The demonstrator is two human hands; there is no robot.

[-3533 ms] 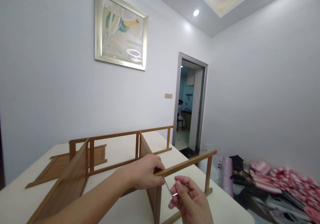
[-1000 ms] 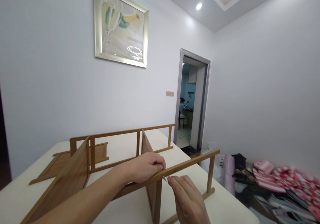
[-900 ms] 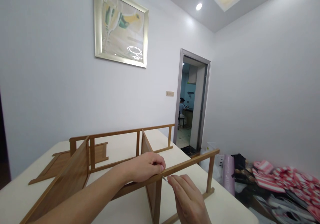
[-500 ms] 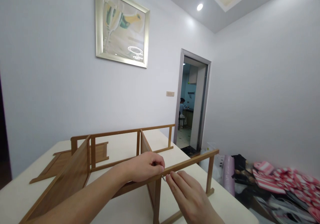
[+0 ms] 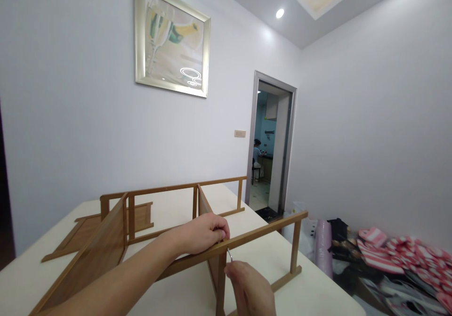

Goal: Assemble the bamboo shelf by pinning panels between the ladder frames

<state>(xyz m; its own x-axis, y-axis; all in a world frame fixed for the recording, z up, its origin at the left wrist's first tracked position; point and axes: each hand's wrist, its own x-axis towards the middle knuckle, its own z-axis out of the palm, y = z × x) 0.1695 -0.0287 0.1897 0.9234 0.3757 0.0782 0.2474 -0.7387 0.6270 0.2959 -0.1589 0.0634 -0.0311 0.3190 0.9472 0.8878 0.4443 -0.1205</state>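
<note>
A bamboo-coloured wooden rack frame [image 5: 160, 191] lies on its side on the cream table [image 5: 314, 287]. My left hand [image 5: 201, 233] is closed over the near top rail [image 5: 263, 232], just above an upright wooden panel [image 5: 213, 271]. My right hand [image 5: 252, 290] sits below the rail, fingers closed on a small metal hex key [image 5: 230, 255]. The key's upper end meets the underside of the rail at the panel joint.
A second flat wooden panel [image 5: 83, 233] lies on the table at the back left. Right of the table, pink striped fabric [image 5: 399, 255] and a lilac roll [image 5: 321, 247] lie on the floor. A doorway [image 5: 270, 141] opens behind, with a person seated far inside.
My right hand dropped from rail height to below the rail, turning the hex key downward. My left hand stayed on the rail. The view shifted slightly.
</note>
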